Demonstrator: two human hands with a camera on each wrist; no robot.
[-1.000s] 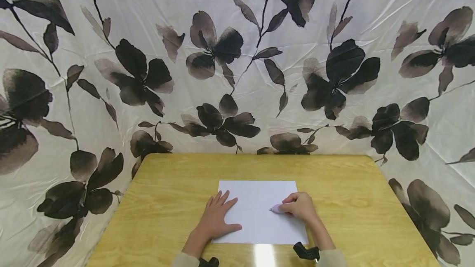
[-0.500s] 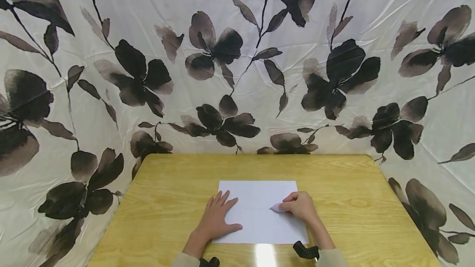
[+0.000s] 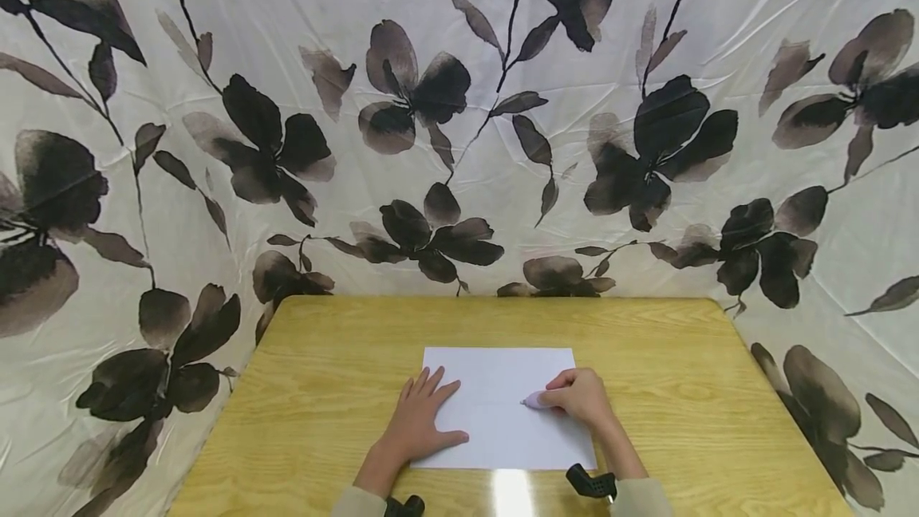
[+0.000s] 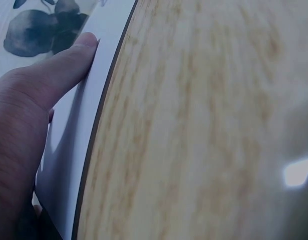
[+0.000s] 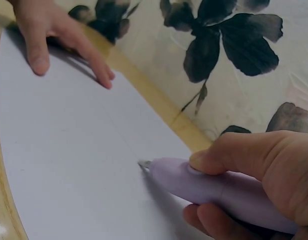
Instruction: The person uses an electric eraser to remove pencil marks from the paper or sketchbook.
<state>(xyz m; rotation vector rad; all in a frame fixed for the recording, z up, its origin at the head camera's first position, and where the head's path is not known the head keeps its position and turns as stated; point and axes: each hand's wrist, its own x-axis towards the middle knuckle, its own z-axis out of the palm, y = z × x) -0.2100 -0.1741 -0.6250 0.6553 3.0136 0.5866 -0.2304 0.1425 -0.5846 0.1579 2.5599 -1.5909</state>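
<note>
A white sheet of paper (image 3: 502, 441) lies on the wooden table. My left hand (image 3: 418, 421) rests on its left part, fingers spread and thumb pointing right. Over the right part, my right hand (image 3: 583, 400) grips a thick lavender craft knife (image 3: 535, 400) whose small metal tip points left. The right wrist view shows the thumb on the side of the craft knife (image 5: 219, 190), the other fingers curled beneath, and the tip right at the paper's surface. A faint straight line runs across the sheet from that tip toward the left hand (image 5: 58, 35).
The yellowish wooden table (image 3: 345, 325) extends around the sheet on all sides. A floral cloth (image 3: 546, 182) hangs behind it and at both sides. Black wrist devices sit at both cuffs, the right device (image 3: 592, 482) close to the paper's front right corner.
</note>
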